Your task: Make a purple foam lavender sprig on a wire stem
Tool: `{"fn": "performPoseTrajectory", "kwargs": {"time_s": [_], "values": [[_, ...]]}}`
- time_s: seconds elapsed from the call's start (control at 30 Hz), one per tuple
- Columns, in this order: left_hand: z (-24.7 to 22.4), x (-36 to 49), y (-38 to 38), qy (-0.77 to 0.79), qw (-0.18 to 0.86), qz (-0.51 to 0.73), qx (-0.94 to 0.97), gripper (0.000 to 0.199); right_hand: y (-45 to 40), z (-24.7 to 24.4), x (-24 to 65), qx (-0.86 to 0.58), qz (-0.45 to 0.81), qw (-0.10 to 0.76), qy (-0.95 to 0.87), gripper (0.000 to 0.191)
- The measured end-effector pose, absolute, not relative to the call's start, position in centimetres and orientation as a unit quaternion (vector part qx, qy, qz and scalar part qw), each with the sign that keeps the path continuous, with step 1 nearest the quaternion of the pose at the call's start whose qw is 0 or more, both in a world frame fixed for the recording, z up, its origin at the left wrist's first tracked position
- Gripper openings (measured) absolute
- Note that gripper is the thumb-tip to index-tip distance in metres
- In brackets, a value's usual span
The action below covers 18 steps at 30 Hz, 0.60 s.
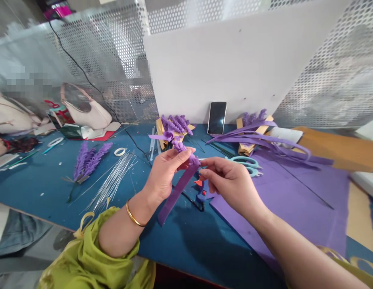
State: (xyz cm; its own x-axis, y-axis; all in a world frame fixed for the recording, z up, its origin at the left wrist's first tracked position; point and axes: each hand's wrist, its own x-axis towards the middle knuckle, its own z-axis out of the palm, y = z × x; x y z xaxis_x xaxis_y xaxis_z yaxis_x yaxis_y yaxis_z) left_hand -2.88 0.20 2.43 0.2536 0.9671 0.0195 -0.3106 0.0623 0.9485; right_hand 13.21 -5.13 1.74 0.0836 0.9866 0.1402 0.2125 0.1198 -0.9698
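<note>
My left hand [165, 170] is closed around an artificial lavender spike [179, 147], its thumb and fingers pinching the ruffled purple foam. From the near end of the spike a flat purple foam strip [177, 197] hangs down toward the table's front. My right hand [227, 176] has its thumb and index finger drawn together at that same end, the index fingertip against the foam. What lies between those fingertips is hidden. Just below them a blue glue gun [202, 193] with an orange part rests on the table, partly covered by my hand. Teal-handled scissors [245, 161] lie behind my right hand.
Purple foam sheets [294, 208] cover the table's right side, with loose purple strips [264, 138] behind them. Finished lavender sprigs [92, 160] and thin wires [114, 182] lie left. A phone [217, 117] leans on the white board [234, 68]. A black cord [93, 86] crosses at left.
</note>
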Motion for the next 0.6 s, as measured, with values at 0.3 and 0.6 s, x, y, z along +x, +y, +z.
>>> {"fn": "performPoseTrajectory", "kwargs": {"time_s": [0.3,0.6], "values": [[2.07,-2.62,0.02,0.329,0.636,0.509,0.478,0.027,-5.14,0.98,13.29,-0.506,0.387,0.539,-0.551,0.024],[1.64,-2.28,0.35,0.329,0.604,0.547,0.476,0.015,-5.36,1.41,13.03,-0.507,0.407,0.551,-0.523,0.019]]}}
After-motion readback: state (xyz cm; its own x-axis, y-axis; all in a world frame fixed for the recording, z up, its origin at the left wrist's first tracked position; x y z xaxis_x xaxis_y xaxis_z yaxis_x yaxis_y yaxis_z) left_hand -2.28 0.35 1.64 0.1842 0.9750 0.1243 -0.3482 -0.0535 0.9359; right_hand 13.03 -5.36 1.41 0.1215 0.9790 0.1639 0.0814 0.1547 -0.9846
